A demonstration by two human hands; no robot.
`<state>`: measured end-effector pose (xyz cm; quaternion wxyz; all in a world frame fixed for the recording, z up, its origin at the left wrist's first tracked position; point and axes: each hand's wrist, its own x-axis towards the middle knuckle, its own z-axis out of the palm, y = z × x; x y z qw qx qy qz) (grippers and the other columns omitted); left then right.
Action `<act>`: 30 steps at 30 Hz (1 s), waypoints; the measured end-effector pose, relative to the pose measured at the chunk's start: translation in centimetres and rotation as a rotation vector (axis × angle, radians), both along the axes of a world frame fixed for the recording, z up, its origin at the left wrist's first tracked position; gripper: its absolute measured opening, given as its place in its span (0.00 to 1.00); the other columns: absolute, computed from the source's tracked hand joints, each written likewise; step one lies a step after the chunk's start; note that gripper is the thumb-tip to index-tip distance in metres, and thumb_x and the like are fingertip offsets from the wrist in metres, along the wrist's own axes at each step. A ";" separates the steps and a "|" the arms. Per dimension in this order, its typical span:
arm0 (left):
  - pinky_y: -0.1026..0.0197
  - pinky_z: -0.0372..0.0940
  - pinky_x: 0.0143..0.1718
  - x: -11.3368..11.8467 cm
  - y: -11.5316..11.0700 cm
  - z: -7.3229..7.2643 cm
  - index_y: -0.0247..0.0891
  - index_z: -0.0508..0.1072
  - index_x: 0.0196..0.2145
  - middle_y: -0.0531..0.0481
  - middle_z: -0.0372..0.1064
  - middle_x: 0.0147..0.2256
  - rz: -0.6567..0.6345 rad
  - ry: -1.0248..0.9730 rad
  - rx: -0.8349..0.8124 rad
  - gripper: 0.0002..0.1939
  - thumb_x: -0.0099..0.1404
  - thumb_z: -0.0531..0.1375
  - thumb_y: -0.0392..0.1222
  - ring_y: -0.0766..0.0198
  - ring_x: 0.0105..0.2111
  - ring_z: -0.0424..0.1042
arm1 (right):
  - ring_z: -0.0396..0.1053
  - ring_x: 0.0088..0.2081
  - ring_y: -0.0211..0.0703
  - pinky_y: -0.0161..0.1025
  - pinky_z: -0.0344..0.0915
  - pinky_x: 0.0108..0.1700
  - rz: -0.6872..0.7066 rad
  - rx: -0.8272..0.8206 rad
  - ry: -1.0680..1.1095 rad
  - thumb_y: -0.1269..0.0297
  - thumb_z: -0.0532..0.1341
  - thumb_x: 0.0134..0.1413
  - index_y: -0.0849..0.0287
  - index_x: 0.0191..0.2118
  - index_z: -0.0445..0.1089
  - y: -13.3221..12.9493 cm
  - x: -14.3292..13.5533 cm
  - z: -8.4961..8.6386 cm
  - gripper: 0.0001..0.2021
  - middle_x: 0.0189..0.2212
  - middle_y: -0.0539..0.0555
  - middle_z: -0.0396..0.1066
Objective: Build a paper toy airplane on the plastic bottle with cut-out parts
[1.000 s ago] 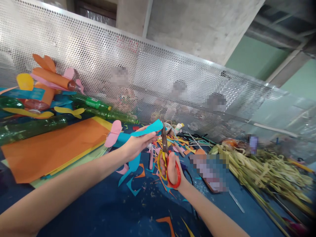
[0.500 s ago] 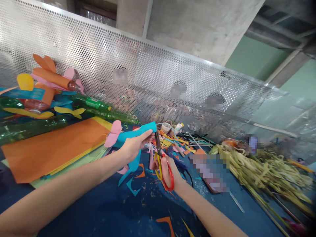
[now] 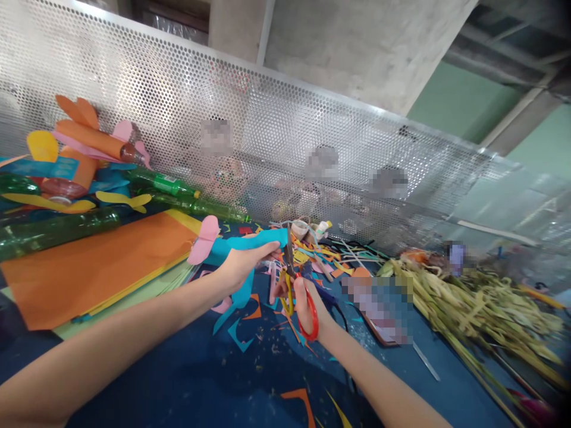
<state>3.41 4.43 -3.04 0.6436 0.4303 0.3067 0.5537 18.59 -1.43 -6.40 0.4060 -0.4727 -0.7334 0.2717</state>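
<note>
Near the middle of the view, my left hand pinches a blue paper piece between thumb and fingers. My right hand is closed around the handles, one red and one yellow, of a pair of scissors. The dark blades point up and away, at the right end of the blue paper. A pink rounded paper piece lies left of my left hand. Below the hands, blue and orange paper scraps are scattered on the blue table.
Orange sheets lie stacked on the left, with green bottles and paper-covered bottles behind. A perforated metal screen stands at the back. On the right are a phone-like object and dried husks.
The blue paper's right end has shifted slightly right and down, and its edge looks straighter. The scissors have turned a little and moved slightly right with my right hand.
</note>
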 end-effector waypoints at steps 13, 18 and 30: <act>0.59 0.66 0.36 -0.2 -0.6 0.6 0.34 0.75 0.24 0.48 0.74 0.26 -0.013 0.074 0.159 0.11 0.50 0.66 0.46 0.62 0.29 0.71 | 0.67 0.28 0.43 0.37 0.64 0.31 0.009 -0.006 0.043 0.42 0.37 0.60 0.59 0.23 0.65 0.2 0.0 0.0 0.32 0.23 0.56 0.67; 0.58 0.67 0.37 -0.1 -0.5 0.4 0.33 0.75 0.25 0.46 0.73 0.27 -0.030 0.043 0.139 0.11 0.49 0.67 0.45 0.61 0.29 0.72 | 0.65 0.26 0.41 0.37 0.64 0.31 0.010 -0.025 0.099 0.42 0.37 0.60 0.57 0.21 0.60 0.2 -0.3 -0.1 0.30 0.20 0.53 0.64; 0.59 0.67 0.38 0.0 -0.2 -0.2 0.33 0.76 0.24 0.48 0.74 0.26 -0.030 0.034 0.044 0.09 0.49 0.66 0.43 0.64 0.29 0.72 | 0.57 0.17 0.36 0.37 0.67 0.21 -0.044 -0.140 0.191 0.38 0.41 0.56 0.56 0.22 0.56 0.0 -0.3 -0.7 0.27 0.16 0.47 0.54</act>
